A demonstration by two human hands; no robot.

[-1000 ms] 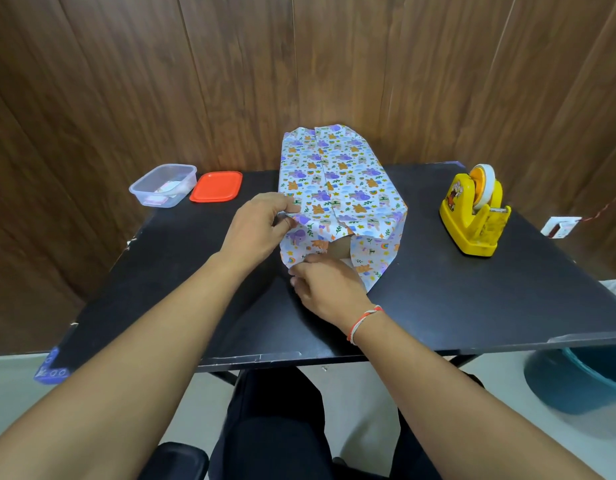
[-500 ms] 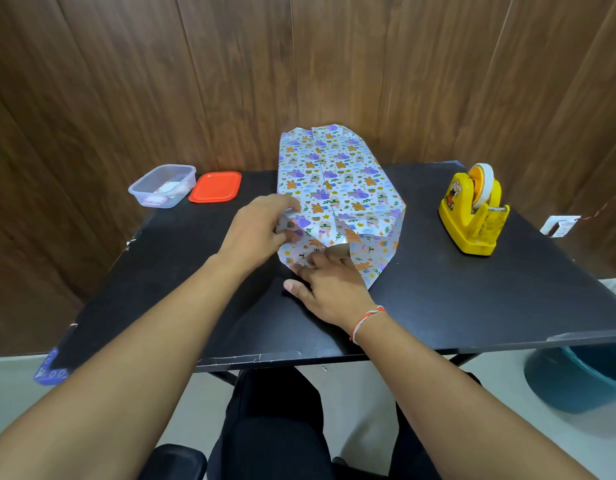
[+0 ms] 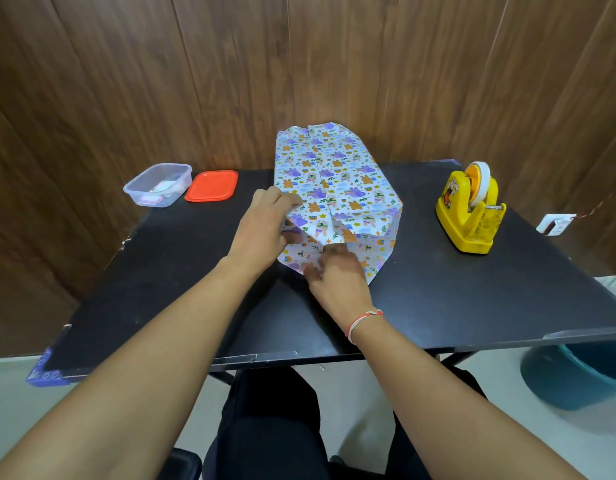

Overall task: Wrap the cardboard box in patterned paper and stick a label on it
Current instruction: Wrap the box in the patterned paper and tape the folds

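- Head view: the box (image 3: pixel 337 188), already sheathed in patterned paper (image 3: pixel 344 161), is seen on the worktop (image 3: pixel 195 289) directly under both hands.
- Near end flaps are being folded: the left hand (image 3: pixel 265 226) pinches the side fold, while the right hand (image 3: pixel 334 275) presses the lower flap with curled fingers (image 3: pixel 311 270).
- Tape from the dispenser (image 3: pixel 471 209), well right of the fingers, is judged needed next; no label is yet seen on the paper.
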